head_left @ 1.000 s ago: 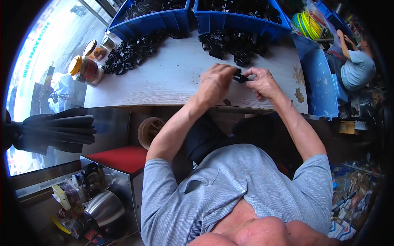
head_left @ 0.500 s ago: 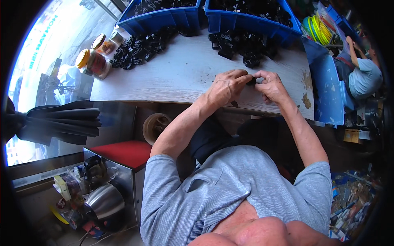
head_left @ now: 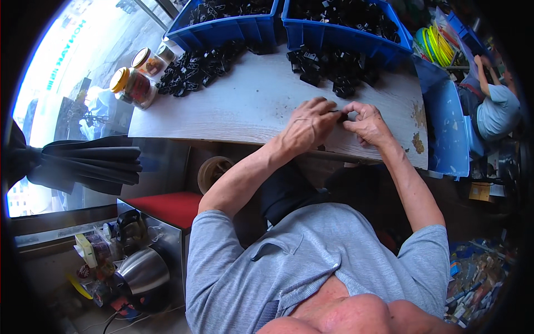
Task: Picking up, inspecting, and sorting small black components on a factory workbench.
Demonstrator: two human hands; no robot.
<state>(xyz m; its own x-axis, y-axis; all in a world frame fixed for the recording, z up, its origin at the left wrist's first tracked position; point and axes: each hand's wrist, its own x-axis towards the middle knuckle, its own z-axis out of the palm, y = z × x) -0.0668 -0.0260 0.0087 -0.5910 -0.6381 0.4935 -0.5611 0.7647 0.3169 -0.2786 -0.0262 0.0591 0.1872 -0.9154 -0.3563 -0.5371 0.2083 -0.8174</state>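
Over the front part of the pale table, my left hand [head_left: 309, 123] and my right hand [head_left: 367, 123] meet at a small black part [head_left: 343, 116]. Both hands are closed on it by their fingertips, and the fingers hide most of its shape. Beyond them lies a heap of black parts [head_left: 339, 72]. A second heap of black parts with thin metal pieces [head_left: 194, 69] is at the far left of the tabletop.
Two blue bins [head_left: 225, 32] filled with black parts stand along the back. Lidded jars [head_left: 133, 88] sit at the left edge. A blue tub [head_left: 448, 128] adjoins the table's right side. Another person [head_left: 497, 108] works at far right.
My left fingers have shifted and lifted slightly around the black part, while my right hand keeps its pinch. The whole view has moved a little.
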